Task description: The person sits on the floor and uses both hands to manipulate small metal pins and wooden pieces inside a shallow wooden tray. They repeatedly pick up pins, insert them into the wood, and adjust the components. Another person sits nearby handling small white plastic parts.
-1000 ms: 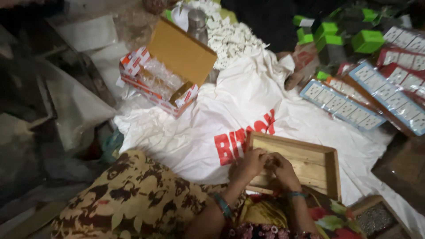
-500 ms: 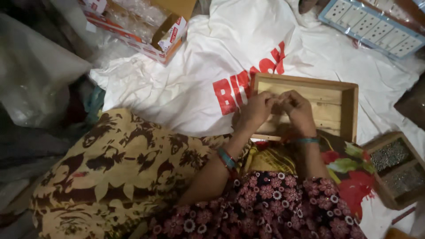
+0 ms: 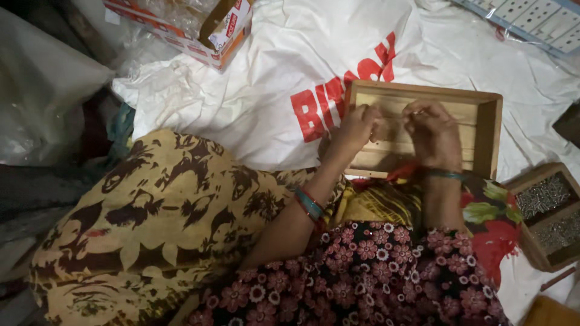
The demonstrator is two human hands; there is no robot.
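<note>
Both hands work over the shallow rectangular wooden tray (image 3: pixel 483 130) on the white plastic sheet (image 3: pixel 272 78). The left hand (image 3: pixel 356 128) and right hand (image 3: pixel 432 133) pinch closed on something too small to identify; keeping fingertips low and steady over the tray would help.

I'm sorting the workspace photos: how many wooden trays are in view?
2: one shallow wooden tray under both hands on the white sheet, one smaller tray of small metal pieces at right. Others may lie out of frame.
</note>
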